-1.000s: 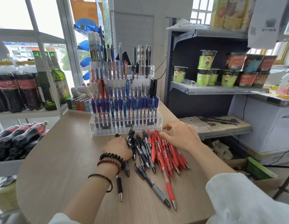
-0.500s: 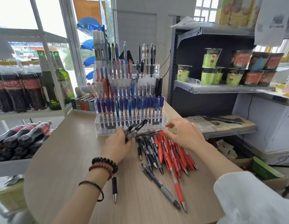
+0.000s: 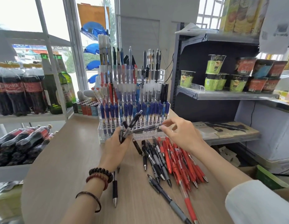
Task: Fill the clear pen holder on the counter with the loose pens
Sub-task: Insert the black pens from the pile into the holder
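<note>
- Three bracelets (image 3: 100, 173) ring the left wrist: one of black beads, one of red-brown beads, one thin dark braid.
- The left hand (image 3: 115, 147), which lay flat among the pens on the pale wood-grain counter (image 3: 67, 159) a second ago, has risen. Its fingers are now wrapped round a fanned bunch of black click pens (image 3: 134, 122), four or five as far as I can tell, since they overlap.
- One lone black pen with a silver tip (image 3: 115, 189) lies at six o'clock of that hand, partly under the wrist.
- The clear tiered acrylic pen holder (image 3: 106, 137) stands at twelve o'clock of the hands, at the back of the counter. Its steps are already crowded, with a row of blue-capped pens on the lowest; I can't see free slots from here.
- At four o'clock of the left hand lie the loose black-and-grey pens (image 3: 154, 160), roughly eight, one apart near the front edge.
- The right hand (image 3: 182, 135) has left the red pile, and its fingers (image 3: 166, 123) pinch the end of one pen in the bunch. To my eye, gathering has given way to seating pens one at a time.
- At six o'clock of the right hand, the loose red pens (image 3: 177, 160) are heaped, about ten, too tangled to count exactly.
</note>
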